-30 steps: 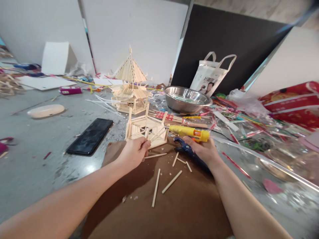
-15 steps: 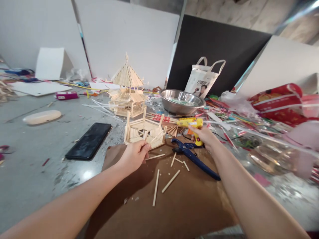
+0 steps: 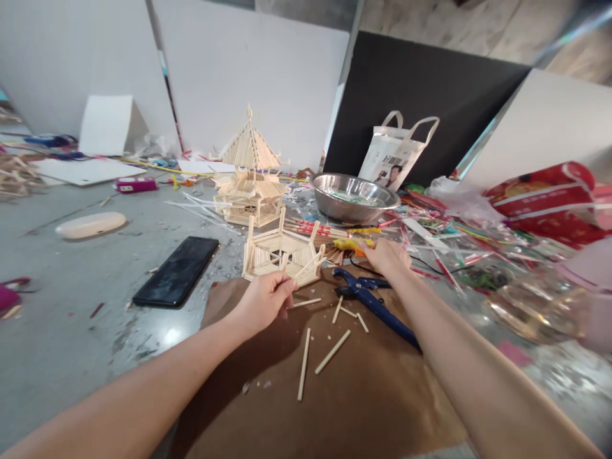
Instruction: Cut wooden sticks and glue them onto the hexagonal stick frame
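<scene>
A white oval case (image 3: 90, 225) and a black phone (image 3: 176, 271) lie on the gray surface (image 3: 115, 344), left of a brown sheet (image 3: 306, 408). The left hand (image 3: 268, 298) pinches its fingertips together at the near edge of a low stick frame (image 3: 283, 255), seemingly on a small stick. Behind the frame stands a pagoda-shaped stick model (image 3: 251, 175). Loose cut sticks (image 3: 304, 364) lie scattered across the brown sheet. A steel bowl (image 3: 354, 196) sits behind blue-handled cutters (image 3: 375, 307), which rest open on the sheet. The right hand (image 3: 388, 258) reaches over a yellow glue gun (image 3: 351, 245), right of the frame; whether its fingers grip the tool cannot be told.
</scene>
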`<move>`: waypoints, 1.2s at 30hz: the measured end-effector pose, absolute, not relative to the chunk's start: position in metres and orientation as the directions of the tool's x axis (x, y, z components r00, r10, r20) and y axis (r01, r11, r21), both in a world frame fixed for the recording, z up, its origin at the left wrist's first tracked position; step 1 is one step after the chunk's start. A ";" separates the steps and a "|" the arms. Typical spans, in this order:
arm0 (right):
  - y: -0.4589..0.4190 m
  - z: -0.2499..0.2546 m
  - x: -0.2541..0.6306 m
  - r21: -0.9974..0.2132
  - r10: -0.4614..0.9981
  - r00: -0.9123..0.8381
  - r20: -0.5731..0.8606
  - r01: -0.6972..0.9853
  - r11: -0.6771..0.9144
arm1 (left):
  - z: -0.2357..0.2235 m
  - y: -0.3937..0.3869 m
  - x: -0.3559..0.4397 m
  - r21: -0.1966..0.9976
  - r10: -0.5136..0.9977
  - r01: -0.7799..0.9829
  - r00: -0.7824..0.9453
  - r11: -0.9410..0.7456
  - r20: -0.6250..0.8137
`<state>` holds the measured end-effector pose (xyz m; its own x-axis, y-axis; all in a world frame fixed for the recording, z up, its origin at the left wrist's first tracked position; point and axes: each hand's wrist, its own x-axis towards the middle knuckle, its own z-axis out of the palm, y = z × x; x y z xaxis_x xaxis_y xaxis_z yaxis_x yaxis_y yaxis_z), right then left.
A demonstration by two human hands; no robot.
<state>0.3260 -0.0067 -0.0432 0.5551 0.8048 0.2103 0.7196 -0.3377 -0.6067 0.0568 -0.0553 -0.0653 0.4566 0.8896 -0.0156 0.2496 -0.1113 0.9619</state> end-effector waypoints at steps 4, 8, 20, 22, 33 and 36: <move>-0.033 -0.037 0.293 -0.594 0.873 0.349 0.341 0.799 -0.087 | -0.065 -0.058 0.060 0.984 0.868 0.179 0.486 0.010 -0.098; -0.065 -0.037 0.255 -0.948 0.993 0.077 0.089 0.313 0.061 | -0.064 -0.060 0.061 0.985 0.862 0.163 0.491 0.052 -0.127; -0.074 -0.048 0.238 -0.999 0.997 0.077 0.001 -0.038 0.004 | -0.063 -0.061 0.062 0.974 0.844 0.219 0.512 0.052 -0.160; -0.075 -0.050 0.239 -0.999 0.997 0.081 0.004 -0.038 0.007 | -0.063 -0.062 0.062 0.970 0.838 0.238 0.520 0.042 -0.164; -0.074 -0.055 0.243 -0.998 0.997 0.055 0.050 -0.044 0.052 | -0.060 -0.062 0.061 0.962 0.807 0.273 0.564 0.016 -0.174; -0.074 -0.055 0.244 -0.997 0.998 0.031 0.058 -0.054 0.060 | -0.059 -0.063 0.060 0.963 0.795 0.268 0.575 0.038 -0.191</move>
